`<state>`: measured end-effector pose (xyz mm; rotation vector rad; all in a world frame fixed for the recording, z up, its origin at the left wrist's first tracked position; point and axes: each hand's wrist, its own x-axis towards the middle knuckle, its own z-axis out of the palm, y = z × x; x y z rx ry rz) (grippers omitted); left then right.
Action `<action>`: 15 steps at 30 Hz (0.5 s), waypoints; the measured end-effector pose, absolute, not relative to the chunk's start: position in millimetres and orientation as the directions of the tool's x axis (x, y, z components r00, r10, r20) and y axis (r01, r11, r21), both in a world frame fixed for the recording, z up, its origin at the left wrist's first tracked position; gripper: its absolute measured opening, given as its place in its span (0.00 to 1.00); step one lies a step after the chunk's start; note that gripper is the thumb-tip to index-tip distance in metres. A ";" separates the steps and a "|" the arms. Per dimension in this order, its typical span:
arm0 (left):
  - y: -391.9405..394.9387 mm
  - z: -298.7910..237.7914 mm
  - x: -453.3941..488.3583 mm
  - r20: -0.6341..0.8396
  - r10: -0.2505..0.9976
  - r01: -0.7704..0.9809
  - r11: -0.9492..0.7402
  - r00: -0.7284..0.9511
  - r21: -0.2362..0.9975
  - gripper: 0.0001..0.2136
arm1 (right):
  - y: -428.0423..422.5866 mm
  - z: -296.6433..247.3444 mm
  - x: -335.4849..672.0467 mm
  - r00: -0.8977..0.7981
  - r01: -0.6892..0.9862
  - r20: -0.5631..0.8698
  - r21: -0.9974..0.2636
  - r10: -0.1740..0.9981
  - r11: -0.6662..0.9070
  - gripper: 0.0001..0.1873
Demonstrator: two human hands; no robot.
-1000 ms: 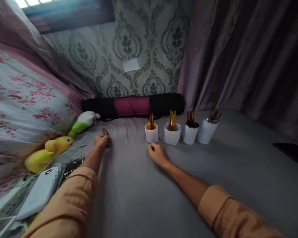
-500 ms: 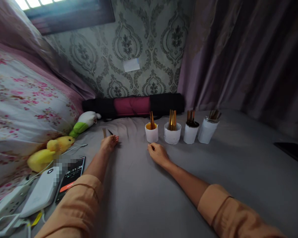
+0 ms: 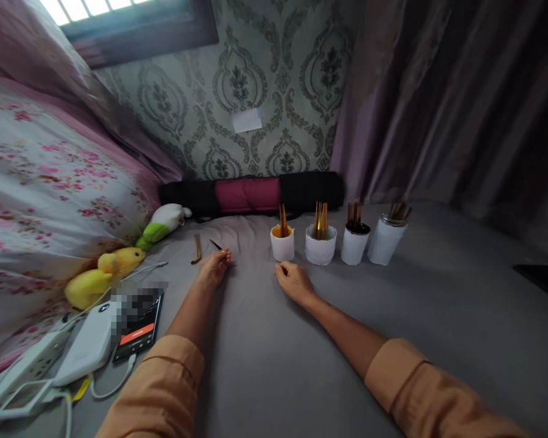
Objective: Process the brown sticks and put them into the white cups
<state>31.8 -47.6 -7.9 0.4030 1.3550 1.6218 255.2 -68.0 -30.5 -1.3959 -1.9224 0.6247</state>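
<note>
My left hand (image 3: 214, 267) is closed around a slim, dark-tipped pointed stick (image 3: 217, 246) with a gold-coloured part, its point leaning up and left. To its left, a few thin brass-coloured sticks (image 3: 197, 248) lie close together on the grey sheet. My right hand (image 3: 295, 283) rests loosely curled on the sheet, with no object visible in it. Just beyond it stands a white cup with a yellow inside (image 3: 282, 248), holding gold sticks (image 3: 282, 220). Further right is a wider white cup (image 3: 321, 250) with more gold sticks (image 3: 321, 220).
Two taller white-wrapped containers (image 3: 354, 246) (image 3: 386, 243) hold brownish sticks. A black and maroon roll (image 3: 246, 196) lies along the wall. At left are plush toys (image 3: 89, 289), a phone (image 3: 139, 331), a white power bank (image 3: 86, 344), cables and a power strip (image 3: 39, 359). A dark flat object (image 3: 541, 281) lies far right.
My left hand has moved right, away from the sticks lying on the sheet, carrying the pointed stick. My right hand stays curled by the first cup. The view has shifted slightly.
</note>
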 end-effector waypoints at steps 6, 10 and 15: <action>-58.7 -10.5 52.2 -0.277 0.850 -0.471 0.039 -0.449 0.881 0.05 | -67.5 -31.6 255.6 -0.213 0.617 0.239 -0.719 0.947 0.320 0.17; -64.2 -12.8 65.9 -0.254 0.867 -0.468 0.028 -0.428 0.884 0.04 | -66.2 -33.4 255.3 -0.211 0.612 0.239 -0.724 0.948 0.318 0.17; -70.1 -19.0 82.8 -0.227 0.886 -0.450 0.024 -0.404 0.893 0.04 | -65.0 -33.0 255.5 -0.221 0.613 0.245 -0.718 0.944 0.330 0.18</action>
